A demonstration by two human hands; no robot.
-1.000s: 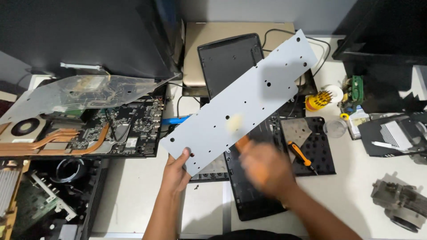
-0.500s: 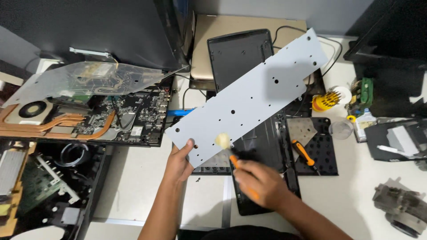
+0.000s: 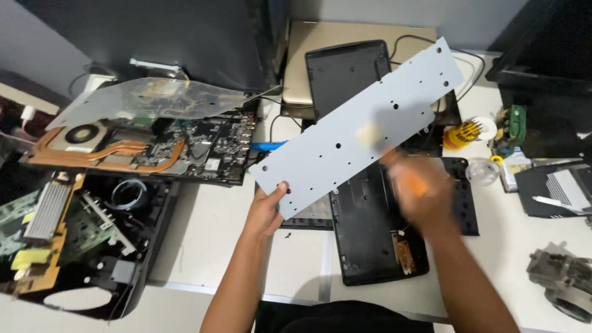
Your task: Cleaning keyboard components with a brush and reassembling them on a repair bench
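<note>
A small yellow cup (image 3: 464,134) on the counter (image 3: 209,228) holds upright screwdriver bits. The left hand (image 3: 266,213) pinches the lower-left end of the long grey metal plate (image 3: 357,129), whose long axis rises toward the upper right above the black tray (image 3: 370,234). The blurred right hand (image 3: 419,191) grips an orange-handled tool (image 3: 412,184) at the plate's lower edge. A circuit board (image 3: 185,151) lies left.
</note>
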